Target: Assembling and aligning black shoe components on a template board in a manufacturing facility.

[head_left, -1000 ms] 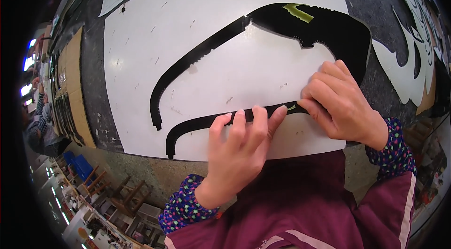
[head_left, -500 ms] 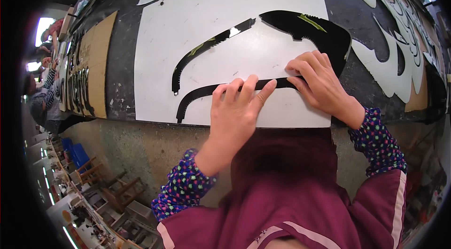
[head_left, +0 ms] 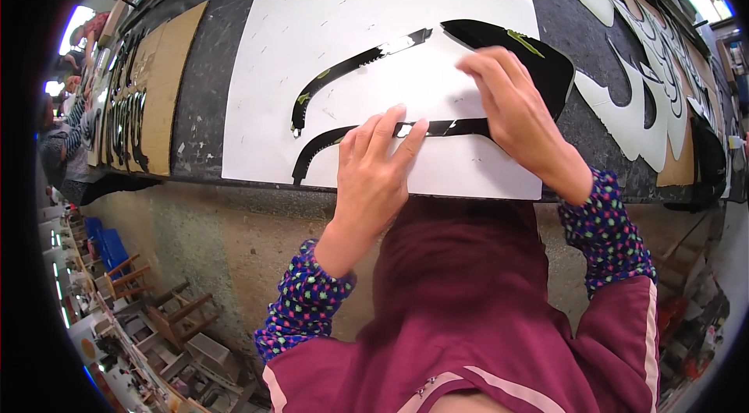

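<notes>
Both hands' fingers press flat on white template (head_left: 374,46); cardboard (head_left: 168,85) lies left.

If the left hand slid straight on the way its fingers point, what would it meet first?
The left hand lies flat on the white paper template sheet, fingers pointing up and slightly right across the lower black curved cut-out strip. Past it comes bare white sheet, then probably the upper black curved strip.
</notes>
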A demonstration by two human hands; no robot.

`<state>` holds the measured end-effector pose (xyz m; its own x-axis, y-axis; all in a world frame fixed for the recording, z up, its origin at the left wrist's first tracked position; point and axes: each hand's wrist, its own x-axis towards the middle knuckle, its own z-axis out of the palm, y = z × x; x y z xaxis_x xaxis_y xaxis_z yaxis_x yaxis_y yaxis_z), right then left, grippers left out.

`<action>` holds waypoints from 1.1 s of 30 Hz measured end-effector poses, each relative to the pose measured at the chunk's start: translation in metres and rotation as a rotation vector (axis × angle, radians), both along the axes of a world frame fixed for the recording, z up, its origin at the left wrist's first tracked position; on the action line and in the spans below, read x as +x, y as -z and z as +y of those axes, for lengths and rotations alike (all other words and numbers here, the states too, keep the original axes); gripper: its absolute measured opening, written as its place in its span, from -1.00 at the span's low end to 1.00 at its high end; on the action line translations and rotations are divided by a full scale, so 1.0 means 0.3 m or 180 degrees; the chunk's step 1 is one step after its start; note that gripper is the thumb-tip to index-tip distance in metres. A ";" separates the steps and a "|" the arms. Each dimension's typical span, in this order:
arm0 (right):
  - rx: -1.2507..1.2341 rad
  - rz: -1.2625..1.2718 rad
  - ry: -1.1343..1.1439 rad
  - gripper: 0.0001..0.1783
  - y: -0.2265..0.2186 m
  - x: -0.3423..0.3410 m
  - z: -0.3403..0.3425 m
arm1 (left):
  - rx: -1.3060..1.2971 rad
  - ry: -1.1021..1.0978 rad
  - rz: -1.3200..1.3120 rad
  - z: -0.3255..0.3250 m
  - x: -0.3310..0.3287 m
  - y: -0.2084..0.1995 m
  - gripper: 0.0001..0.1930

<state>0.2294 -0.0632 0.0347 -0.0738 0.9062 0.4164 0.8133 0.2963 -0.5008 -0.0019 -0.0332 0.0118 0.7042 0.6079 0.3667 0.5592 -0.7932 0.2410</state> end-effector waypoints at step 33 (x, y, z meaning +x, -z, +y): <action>-0.1774 -0.0684 0.0873 -0.24 -0.630 0.584 0.386 | -0.1051 -0.0718 -0.0579 0.383 -0.012 -0.013 -0.79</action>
